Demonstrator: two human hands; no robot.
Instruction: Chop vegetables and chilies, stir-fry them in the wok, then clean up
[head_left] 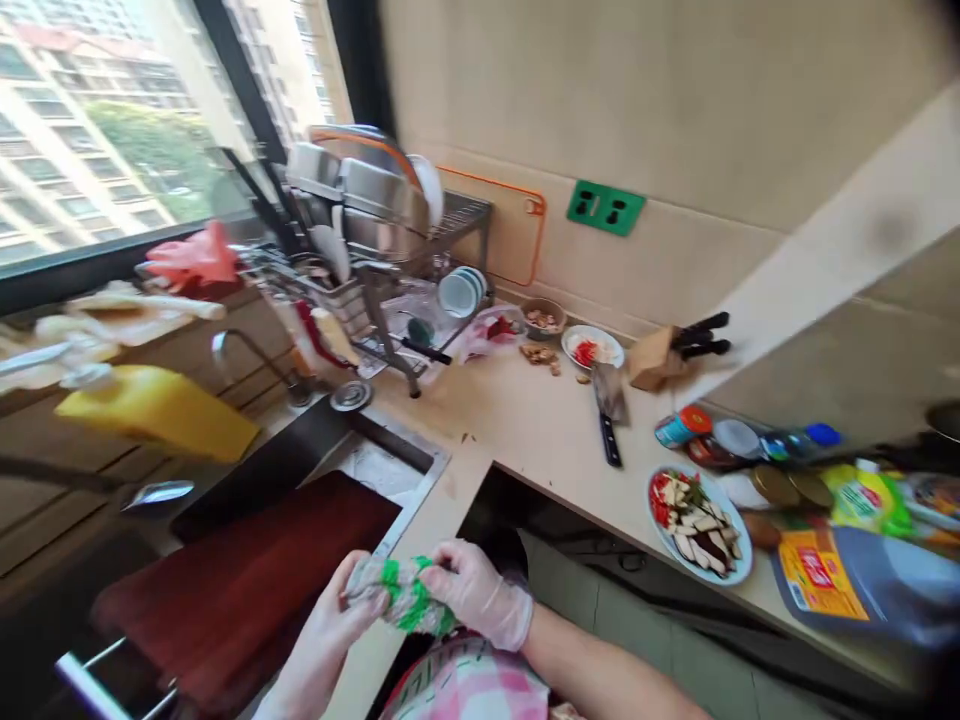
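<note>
A grey-white cloth with green patches [405,590] is bunched between my two gloved hands, in front of the sink's edge. My left hand [349,597] is closed round its left end. My right hand [480,590], in a clear plastic glove, is closed on its right end. Below them shows a pink-and-white checked apron [480,685]. Left of the hands, a dark red-brown cutting board [277,590] lies across the sink [416,490]. Part of the cloth is hidden by my fingers.
A cleaver [609,425] rests on the counter [517,420] near a knife block [652,360]. A plate of sliced vegetables [701,525] stands at the right, beside bottles and a large jug [862,580]. A dish rack [457,225] and yellow jug [157,410] are at the left.
</note>
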